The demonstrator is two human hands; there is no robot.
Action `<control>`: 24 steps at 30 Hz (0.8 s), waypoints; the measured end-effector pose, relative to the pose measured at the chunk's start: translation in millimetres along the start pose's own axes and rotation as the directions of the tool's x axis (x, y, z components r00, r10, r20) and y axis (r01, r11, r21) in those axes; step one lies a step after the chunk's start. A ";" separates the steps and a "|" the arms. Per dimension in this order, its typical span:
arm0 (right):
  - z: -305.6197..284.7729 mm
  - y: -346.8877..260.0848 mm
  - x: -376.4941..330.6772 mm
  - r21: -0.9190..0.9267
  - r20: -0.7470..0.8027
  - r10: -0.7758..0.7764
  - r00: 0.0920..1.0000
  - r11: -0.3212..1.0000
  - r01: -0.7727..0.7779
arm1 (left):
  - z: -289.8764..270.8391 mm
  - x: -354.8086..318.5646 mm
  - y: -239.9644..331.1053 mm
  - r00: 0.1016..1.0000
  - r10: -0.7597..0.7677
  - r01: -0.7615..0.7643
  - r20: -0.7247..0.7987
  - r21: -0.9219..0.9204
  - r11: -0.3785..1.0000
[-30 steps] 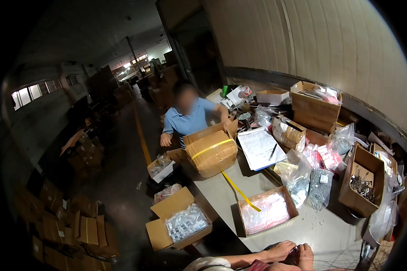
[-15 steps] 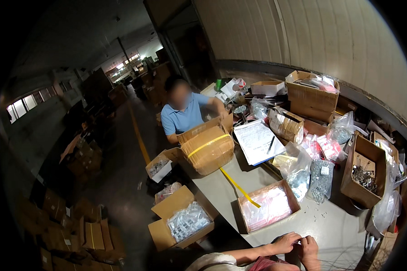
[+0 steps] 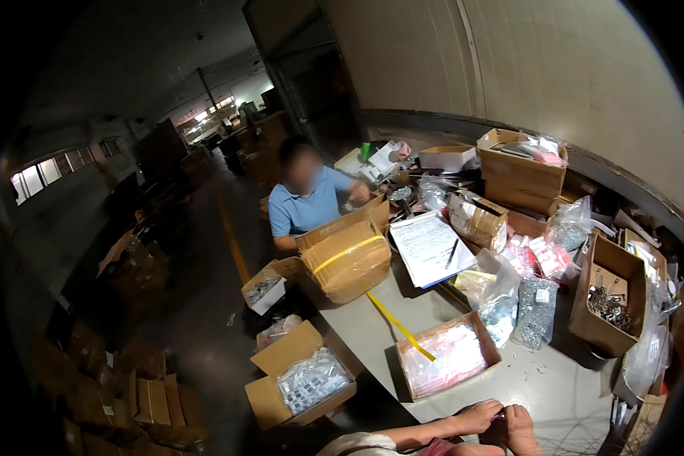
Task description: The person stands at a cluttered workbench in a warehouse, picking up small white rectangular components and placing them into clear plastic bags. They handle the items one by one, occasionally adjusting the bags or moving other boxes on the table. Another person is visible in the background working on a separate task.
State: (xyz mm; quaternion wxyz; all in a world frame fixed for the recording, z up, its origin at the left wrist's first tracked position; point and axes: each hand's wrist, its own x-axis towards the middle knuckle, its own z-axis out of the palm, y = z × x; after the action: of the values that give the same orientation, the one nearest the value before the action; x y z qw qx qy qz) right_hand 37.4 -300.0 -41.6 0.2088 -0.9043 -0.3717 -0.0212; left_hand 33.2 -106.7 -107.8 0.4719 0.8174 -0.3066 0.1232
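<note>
1. Small dark piece (image 3: 500, 416): bottom of frame, right of center, between the fingertips, just in from the near edge of the counter (image 3: 566, 399). Mostly covered by fingers; shape and material can't be told.
2. Left hand (image 3: 476, 417): fingers curled, barely open, tips at the piece from its left side. Right hand (image 3: 520, 427): fingers bent in likewise, tips at its right side. Looks like a two-handed fingertip pinch; which hand bears the load, can't tell.
3. Handling, judged: light, since fingertips alone seem enough. Probably easy to drop at that size. Stiff or soft, fragile or not: too hidden to call.
4. Hold, judged: pinch opposite ends with thumb and forefinger, light pressure, middle left clear so the other hand can work it.
5. Nearby: shallow carton (image 3: 488, 339) of pink-and-white packets (image 3: 447, 356), lower center-right, just beyond the hands. Packets look thin, slick-wrapped; lift by edges.
6. Loose shiny bits (image 3: 538, 370) on the counter, lower right, near the right hand. Tiny, probably hard; fingertips only.
7. Clear bag (image 3: 536, 319) of grey bits, right of the carton. Likely heavy for its size; support underneath.
</note>
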 end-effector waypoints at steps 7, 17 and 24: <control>-3.6 1.0 -17.1 -0.044 0.105 0.112 0.988 0.993 -0.108 | -24.9 6.4 27.0 0.994 -0.092 0.093 0.060 -0.012 0.996; -6.4 -10.8 -3.0 -0.025 0.018 0.015 1.000 1.000 -0.014 | -7.0 -2.9 13.9 0.990 -0.132 0.133 0.058 -0.018 0.991; 17.6 7.3 -13.3 0.005 0.105 0.092 0.990 0.996 -0.093 | -4.6 -2.7 13.3 0.984 -0.120 0.125 0.134 -0.032 0.992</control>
State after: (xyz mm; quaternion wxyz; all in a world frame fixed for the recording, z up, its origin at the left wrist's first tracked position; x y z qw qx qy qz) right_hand 30.7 -306.6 -62.9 0.1942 -0.9194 -0.3399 0.0377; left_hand 23.4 -106.6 -97.4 0.4735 0.8315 -0.2886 0.0334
